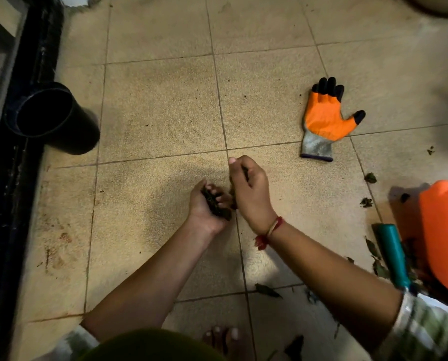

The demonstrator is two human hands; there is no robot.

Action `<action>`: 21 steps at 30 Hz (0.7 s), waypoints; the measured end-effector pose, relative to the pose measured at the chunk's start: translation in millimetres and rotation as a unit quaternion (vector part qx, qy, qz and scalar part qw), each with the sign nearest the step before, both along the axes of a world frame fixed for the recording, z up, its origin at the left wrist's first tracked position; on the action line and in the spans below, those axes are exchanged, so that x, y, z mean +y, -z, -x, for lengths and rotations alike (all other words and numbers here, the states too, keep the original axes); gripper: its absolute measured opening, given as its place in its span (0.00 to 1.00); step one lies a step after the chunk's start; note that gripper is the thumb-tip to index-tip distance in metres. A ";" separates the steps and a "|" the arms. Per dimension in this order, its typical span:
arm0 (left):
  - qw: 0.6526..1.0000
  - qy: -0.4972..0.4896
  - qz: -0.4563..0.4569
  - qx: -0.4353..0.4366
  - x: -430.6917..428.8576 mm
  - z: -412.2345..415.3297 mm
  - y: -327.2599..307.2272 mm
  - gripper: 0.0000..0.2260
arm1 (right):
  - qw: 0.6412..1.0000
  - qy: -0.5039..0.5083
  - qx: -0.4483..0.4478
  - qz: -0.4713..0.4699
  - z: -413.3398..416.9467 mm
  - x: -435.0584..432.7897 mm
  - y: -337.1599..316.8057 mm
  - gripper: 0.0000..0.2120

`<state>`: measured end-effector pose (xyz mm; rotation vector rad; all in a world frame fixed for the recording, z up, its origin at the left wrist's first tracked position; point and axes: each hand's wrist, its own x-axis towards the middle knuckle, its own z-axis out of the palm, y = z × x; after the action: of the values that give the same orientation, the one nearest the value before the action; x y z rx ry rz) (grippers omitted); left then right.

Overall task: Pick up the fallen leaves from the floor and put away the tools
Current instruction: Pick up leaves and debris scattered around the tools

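Over the cupped left hand (202, 213), curled round a wad of leaves (216, 204): drop the scrap (245, 173) pinched in the right hand (249, 190) onto it, then close tighter against spills.

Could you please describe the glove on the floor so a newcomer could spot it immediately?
On the tiled floor, look up and right of the right hand. A work glove lies flat there. Its orange palm, black fingertips and grey cuff set it apart.

A black pot (53, 118) sits beside the dark floor track (20, 183).
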<state>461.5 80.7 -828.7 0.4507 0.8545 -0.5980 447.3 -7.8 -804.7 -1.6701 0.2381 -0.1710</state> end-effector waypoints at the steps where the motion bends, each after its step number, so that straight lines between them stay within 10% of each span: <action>1: 1.000 -0.001 0.007 -0.003 -4.4 0.9 -1.5 0.18 | 1.000 0.007 -0.012 -0.006 2.5 8.5 -2.4 0.15; 11: 0.989 0.003 0.027 -0.143 -20.1 7.9 -15.6 0.16 | 0.980 -0.008 -0.061 0.187 7.1 14.0 18.0 0.14; 21: 0.985 0.080 0.084 -0.126 -30.0 -3.9 -28.3 0.20 | 0.866 -0.067 0.021 0.495 -0.2 -9.9 -4.8 0.20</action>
<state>465.4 50.7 -800.4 0.4333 0.5245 -0.7383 447.5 -17.6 -799.9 -2.7134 0.0516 -0.1606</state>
